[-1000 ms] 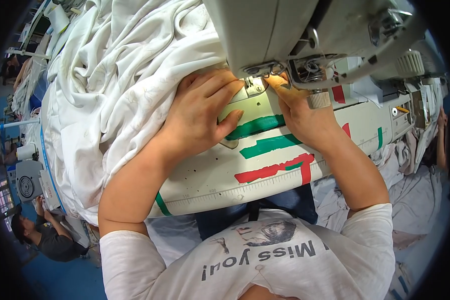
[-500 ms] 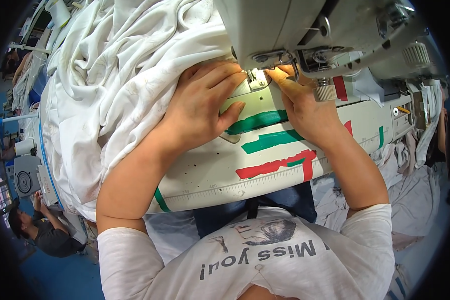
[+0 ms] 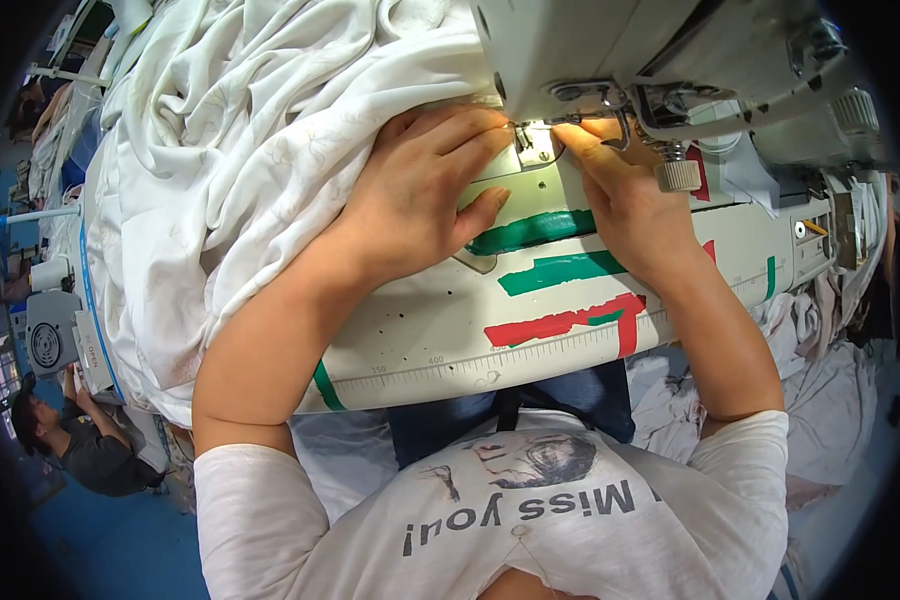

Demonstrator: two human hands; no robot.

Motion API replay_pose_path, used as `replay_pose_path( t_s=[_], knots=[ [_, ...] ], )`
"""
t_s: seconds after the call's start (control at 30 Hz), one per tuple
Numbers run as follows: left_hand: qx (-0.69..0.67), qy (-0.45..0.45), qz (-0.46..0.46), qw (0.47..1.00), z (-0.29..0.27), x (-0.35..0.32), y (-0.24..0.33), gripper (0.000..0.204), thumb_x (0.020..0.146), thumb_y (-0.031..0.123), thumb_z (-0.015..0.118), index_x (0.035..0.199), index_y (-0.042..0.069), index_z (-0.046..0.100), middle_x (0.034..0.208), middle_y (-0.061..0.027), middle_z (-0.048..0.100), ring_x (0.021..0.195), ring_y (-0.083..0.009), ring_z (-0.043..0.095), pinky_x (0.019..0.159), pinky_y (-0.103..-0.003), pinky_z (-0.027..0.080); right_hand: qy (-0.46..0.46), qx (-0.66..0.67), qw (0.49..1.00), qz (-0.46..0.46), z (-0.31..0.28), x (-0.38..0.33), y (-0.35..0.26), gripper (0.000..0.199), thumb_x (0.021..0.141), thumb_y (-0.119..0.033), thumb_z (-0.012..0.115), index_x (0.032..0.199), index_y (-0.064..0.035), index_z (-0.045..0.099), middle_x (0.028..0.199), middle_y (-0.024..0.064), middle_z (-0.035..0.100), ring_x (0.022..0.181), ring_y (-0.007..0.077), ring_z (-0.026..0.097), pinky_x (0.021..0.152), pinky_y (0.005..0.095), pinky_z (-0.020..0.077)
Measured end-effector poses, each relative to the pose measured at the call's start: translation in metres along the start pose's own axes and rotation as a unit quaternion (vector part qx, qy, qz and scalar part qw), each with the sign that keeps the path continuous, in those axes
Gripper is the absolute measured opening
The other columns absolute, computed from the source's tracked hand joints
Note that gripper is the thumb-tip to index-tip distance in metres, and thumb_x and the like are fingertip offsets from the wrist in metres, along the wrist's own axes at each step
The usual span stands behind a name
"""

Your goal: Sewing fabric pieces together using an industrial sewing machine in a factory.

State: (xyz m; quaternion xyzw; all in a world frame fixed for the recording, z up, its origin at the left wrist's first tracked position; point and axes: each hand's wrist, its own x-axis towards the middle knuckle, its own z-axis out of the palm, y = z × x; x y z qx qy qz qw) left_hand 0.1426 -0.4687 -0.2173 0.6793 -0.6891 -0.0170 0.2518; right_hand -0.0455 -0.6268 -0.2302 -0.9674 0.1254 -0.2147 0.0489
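My left hand point(image 3: 430, 185) lies on the sewing machine bed point(image 3: 400, 340), fingers stretched forward with their tips just left of the presser foot point(image 3: 535, 145) and the thumb held apart. Beside and beyond it is a big heap of white cloth point(image 3: 270, 150). My right hand point(image 3: 630, 195) reaches in from the other side. Its thumb and a finger come close together just right of the foot, while the remaining fingers are behind machine parts; what they grip is hidden. The sewing machine head point(image 3: 580, 50) hangs over both hands, its lamp lighting the needle area.
Green tape point(image 3: 560, 270) and red tape point(image 3: 570, 320) mark the bed, above a printed ruler along its front edge. A knurled tension knob point(image 3: 678, 177) juts out near my right hand. More pale cloth point(image 3: 820, 400) lies at right. Another person point(image 3: 80, 440) works at far left.
The machine, the tape and both hands appear slightly farther right in the picture, as the view has shifted. Both hands keep their places at the presser foot.
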Motion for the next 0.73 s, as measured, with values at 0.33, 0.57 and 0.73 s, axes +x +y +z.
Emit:
replay_pose_path(
  t_s=[0.33,0.57,0.73],
  knots=[
    [-0.059,-0.002,-0.015,0.998,0.003,0.0,-0.002,0.042,0.083,0.019,0.071,0.119,0.003,0.059,0.13,-0.013,0.057,0.128,-0.0329,0.05,0.11,-0.045,0.036,0.192,0.077,0.977,-0.056,-0.016,0.031,0.032,0.022,0.062,-0.001,0.068,0.063,-0.0042,0.046,0.064,0.009,0.047,0.066,0.0304,0.053,0.087,0.0424,0.0447],
    [-0.036,0.004,0.013,0.999,0.001,-0.005,0.002,0.046,0.084,0.019,0.07,0.125,0.003,0.059,0.132,-0.0142,0.056,0.124,-0.0344,0.052,0.108,-0.045,0.038,0.2,0.076,0.976,-0.034,-0.014,0.031,0.027,0.02,0.065,-0.003,0.067,0.064,-0.0058,0.048,0.064,0.008,0.047,0.066,0.0301,0.053,0.091,0.0424,0.0406],
    [-0.023,-0.006,0.018,1.0,0.0,-0.004,0.006,0.048,0.085,0.02,0.07,0.128,0.004,0.059,0.135,-0.0146,0.055,0.123,-0.0359,0.052,0.108,-0.045,0.038,0.198,0.051,0.978,-0.05,-0.017,0.03,0.029,0.02,0.067,-0.004,0.067,0.064,-0.0062,0.048,0.064,0.0077,0.047,0.067,0.0299,0.054,0.092,0.0429,0.0397]
  ],
)
